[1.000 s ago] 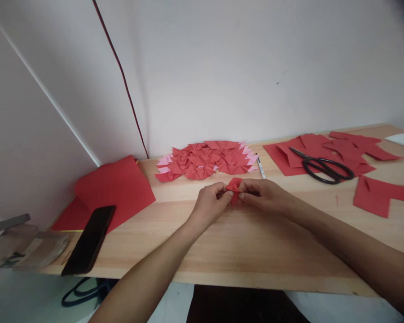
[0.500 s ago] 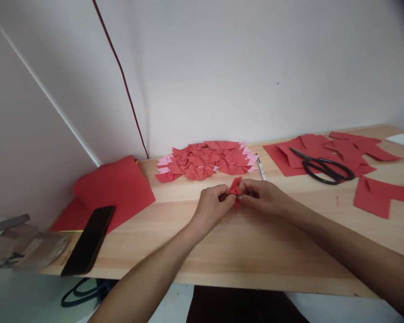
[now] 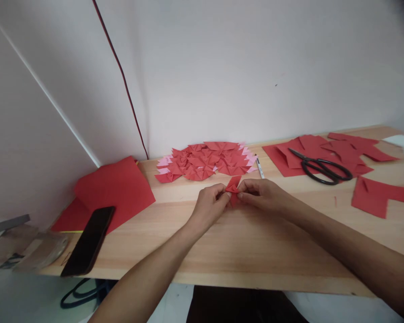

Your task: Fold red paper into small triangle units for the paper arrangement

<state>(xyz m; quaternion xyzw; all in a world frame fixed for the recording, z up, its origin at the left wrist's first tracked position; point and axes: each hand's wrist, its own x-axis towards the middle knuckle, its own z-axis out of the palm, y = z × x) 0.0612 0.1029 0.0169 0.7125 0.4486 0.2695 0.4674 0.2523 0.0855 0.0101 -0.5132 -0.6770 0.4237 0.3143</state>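
Between my two hands is a small folded red paper piece (image 3: 234, 187), held up over the middle of the wooden table. My left hand (image 3: 212, 199) pinches its left side between thumb and fingers. At its right edge, my right hand (image 3: 257, 193) is closed on the paper with thumb and forefinger. One pointed flap sticks up and another part hangs below the fingers. Just behind, against the wall, lies a spread of folded red and pink paper pieces (image 3: 202, 161).
Black-handled scissors (image 3: 323, 168) lie on cut red paper (image 3: 283, 161) at the right. A white pen (image 3: 260, 167) and an L-shaped red offcut (image 3: 370, 199) are nearby. Left are large red sheets (image 3: 114, 188), a dark phone (image 3: 89, 242) and a clear tape roll (image 3: 45, 251).
Both hands have shifted very slightly left with the folded paper. The paper's flaps now look more spread and upright between the fingers.
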